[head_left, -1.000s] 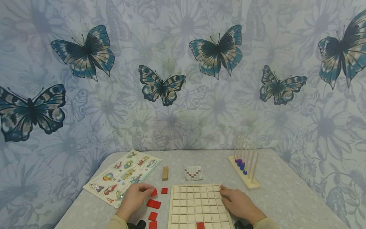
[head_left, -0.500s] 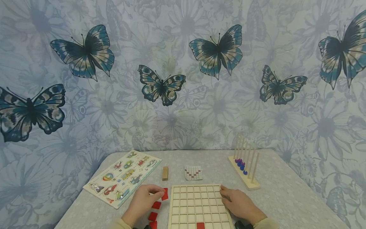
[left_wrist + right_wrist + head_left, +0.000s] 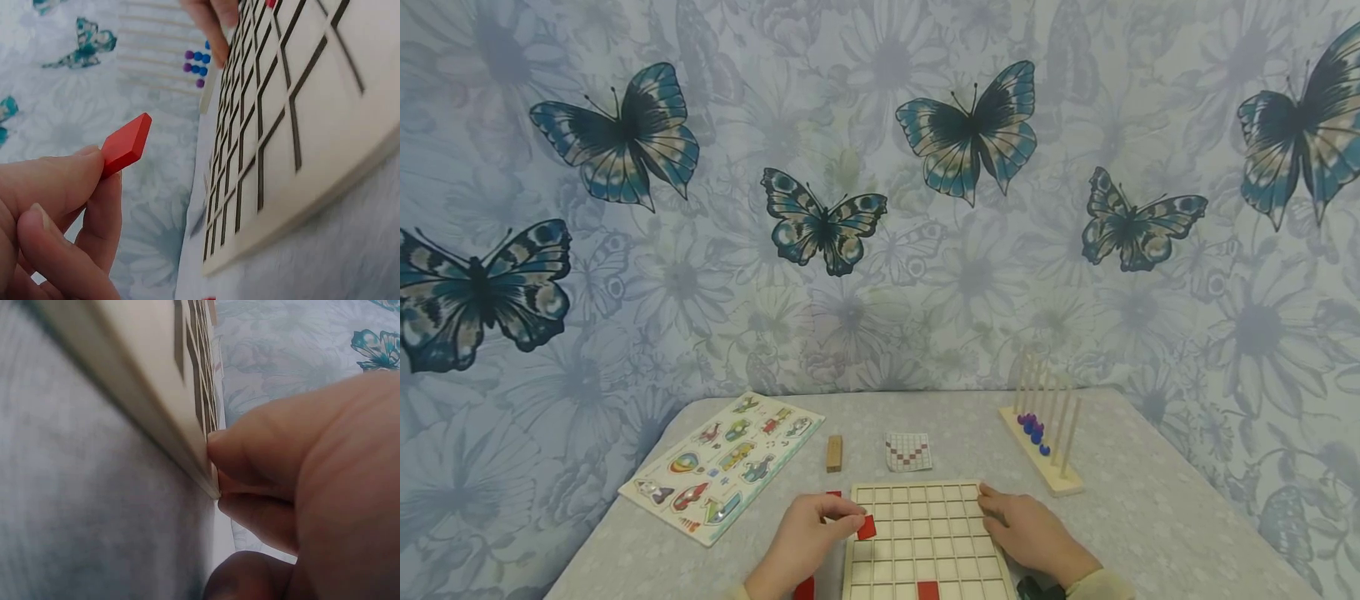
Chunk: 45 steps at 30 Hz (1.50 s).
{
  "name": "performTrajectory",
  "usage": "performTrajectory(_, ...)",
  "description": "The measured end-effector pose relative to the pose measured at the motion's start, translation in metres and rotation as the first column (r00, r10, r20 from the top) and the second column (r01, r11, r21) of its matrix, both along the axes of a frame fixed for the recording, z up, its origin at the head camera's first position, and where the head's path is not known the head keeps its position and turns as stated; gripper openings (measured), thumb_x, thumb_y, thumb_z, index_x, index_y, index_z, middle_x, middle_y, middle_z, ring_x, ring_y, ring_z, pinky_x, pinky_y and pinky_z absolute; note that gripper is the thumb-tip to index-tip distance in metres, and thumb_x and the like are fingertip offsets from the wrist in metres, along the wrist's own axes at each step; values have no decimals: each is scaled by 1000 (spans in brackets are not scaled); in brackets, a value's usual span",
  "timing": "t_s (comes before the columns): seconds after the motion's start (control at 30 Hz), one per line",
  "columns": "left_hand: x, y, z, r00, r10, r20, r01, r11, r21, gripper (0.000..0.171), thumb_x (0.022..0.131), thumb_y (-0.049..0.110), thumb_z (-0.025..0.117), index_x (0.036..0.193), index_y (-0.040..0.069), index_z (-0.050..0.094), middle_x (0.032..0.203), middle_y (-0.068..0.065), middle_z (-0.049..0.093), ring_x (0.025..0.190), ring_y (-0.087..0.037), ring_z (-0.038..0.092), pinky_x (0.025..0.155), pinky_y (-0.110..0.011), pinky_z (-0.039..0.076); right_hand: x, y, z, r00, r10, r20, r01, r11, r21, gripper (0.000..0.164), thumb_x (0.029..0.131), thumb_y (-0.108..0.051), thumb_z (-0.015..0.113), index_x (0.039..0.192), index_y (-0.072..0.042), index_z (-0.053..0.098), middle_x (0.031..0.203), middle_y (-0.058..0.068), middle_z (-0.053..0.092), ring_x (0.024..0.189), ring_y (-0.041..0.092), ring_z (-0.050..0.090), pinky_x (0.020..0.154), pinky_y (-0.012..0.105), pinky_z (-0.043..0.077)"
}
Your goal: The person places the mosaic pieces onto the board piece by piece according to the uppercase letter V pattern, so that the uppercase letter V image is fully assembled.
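In the head view a thin red square tile (image 3: 868, 528) is pinched between the thumb and fingertips of my left hand (image 3: 808, 533). It overlaps the left columns of a pale wooden grid board (image 3: 917, 530); the left wrist view shows the tile (image 3: 127, 145) tilted and raised apart from the board (image 3: 275, 187). My right hand (image 3: 1030, 533) grips the board's right edge near the far corner, its thumb on the rim and fingers at the side in the right wrist view. Another red tile (image 3: 928, 590) lies in a near cell of the board.
Loose red tiles (image 3: 804, 588) lie left of the board, partly behind the left hand. Behind it are a small wooden block (image 3: 834, 454) and a pattern card (image 3: 908, 452). A picture puzzle (image 3: 722, 467) lies left; a peg stand (image 3: 1052, 467) with blue and purple beads stands right.
My left hand has picked up a red tile from the table and moved right with it, over the board's left side. The right hand has stayed at the board's edge.
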State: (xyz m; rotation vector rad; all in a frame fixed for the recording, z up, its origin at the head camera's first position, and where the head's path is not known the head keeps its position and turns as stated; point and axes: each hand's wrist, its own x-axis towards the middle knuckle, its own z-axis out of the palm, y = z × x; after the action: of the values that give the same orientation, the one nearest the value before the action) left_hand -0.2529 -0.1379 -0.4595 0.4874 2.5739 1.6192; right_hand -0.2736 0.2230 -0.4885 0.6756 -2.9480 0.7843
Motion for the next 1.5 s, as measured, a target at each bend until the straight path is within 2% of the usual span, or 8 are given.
performTrajectory(0.2,11,18,-3,997,-33,67,31,999,24,13,93,27,78,99,16,82,102,1,76,84,-14,60,67,-28,49,0,1,1,1000,3,8,-3,1000,-2,43,101,-25,65,137,-1,64,149,16,56,128,41,61,102,60,48)
performTrajectory(0.33,15,28,-8,994,-21,111,16,999,42,13,92,27,79,98,16,82,98,2,75,81,-16,56,63,-27,47,1,0,2,1000,-2,3,2,1000,1,43,100,-24,66,136,-1,65,149,16,57,127,41,62,103,60,47)
performTrajectory(0.47,17,37,-15,995,-12,103,6,999,53,13,91,28,79,97,16,82,98,3,77,83,-13,57,64,-27,47,2,0,2,1000,-7,-5,7,1000,1,42,100,-24,66,136,-1,65,148,15,57,127,41,62,102,60,48)
performTrajectory(0.6,16,43,-23,994,-24,109,18,998,55,10,90,27,80,95,18,82,93,4,77,67,-10,52,59,-25,45,1,0,3,1000,-5,-10,5,1000,4,43,100,-24,66,136,-1,65,149,16,57,127,41,62,102,60,48)
performTrajectory(0.7,15,45,-29,992,-53,111,47,997,56,8,90,27,80,94,21,83,94,5,76,63,-9,50,58,-24,45,2,0,3,1000,-3,-9,3,1000,7,43,100,-24,66,137,-1,65,149,16,57,127,41,62,102,60,48)
performTrajectory(0.9,15,44,-34,990,-106,94,102,994,50,7,90,25,80,95,21,82,102,5,76,85,-6,62,68,-24,51,3,-1,4,1000,-2,-2,2,1000,-3,42,100,-22,66,136,0,65,148,17,57,127,42,61,102,60,48)
performTrajectory(1.1,16,44,-35,994,-98,40,99,995,-27,3,91,24,79,94,24,81,94,10,75,75,-4,58,64,-23,48,2,-1,3,1000,-10,-3,10,1000,-1,43,99,-22,67,136,0,65,148,17,57,127,42,61,102,60,47)
performTrajectory(1.5,15,42,-35,988,-146,-42,141,985,-103,8,91,21,79,97,24,83,95,15,70,78,1,57,66,-22,48,3,-2,3,1000,-15,-15,15,1000,-2,41,99,-22,68,134,-1,66,147,17,58,127,41,62,103,60,47)
